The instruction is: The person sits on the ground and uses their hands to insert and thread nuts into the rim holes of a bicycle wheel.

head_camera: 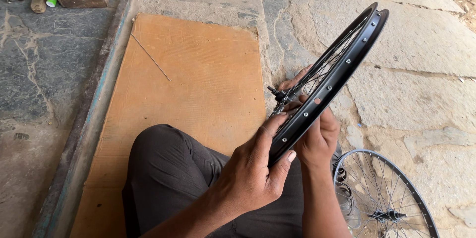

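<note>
Our left hand (248, 173) comes up from the near edge on a bare forearm, wrist bent slightly back; its fingers (265, 136) stretch up and to the right, the thumb (285, 161) set opposite them, so the grip pinches closed; our right hand (317, 136) sits just to the right and a little farther off, its forearm rising almost straight from the near edge; its back faces us, fingers curled away and closed, some fingertips (297, 76) showing at the far side; our bent knee (163, 158) in dark trousers lies near left.
</note>
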